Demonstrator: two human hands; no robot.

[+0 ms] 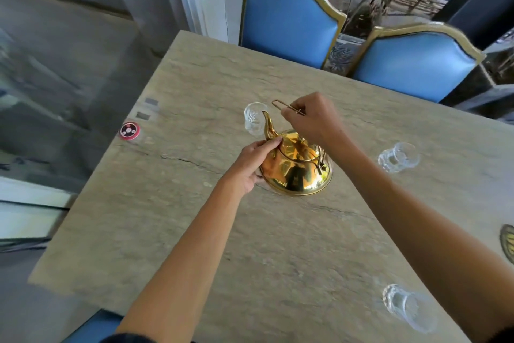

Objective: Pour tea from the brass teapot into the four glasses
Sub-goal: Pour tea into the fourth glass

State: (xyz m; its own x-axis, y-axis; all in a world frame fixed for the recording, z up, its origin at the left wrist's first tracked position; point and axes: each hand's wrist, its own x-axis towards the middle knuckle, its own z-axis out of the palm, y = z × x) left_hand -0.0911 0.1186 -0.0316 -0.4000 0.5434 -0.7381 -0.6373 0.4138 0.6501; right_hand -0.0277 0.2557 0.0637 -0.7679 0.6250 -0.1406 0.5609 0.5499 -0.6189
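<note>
Brass teapot (296, 167) sits mid-table (194, 231), spout aimed at the far glass (254, 119) just beyond it. Right hand (313, 120) is pinched closed on the raised wire handle (281, 105); left hand (254, 166) cups the pot's side, fingers curled against it. Two more glasses (398, 157) (409, 306) stand well apart on the right, with open tabletop between.

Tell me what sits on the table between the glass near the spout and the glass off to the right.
In the head view, the brass teapot and both hands lie between the far glass and the right-hand glass; the right hand grips the handle.
</note>
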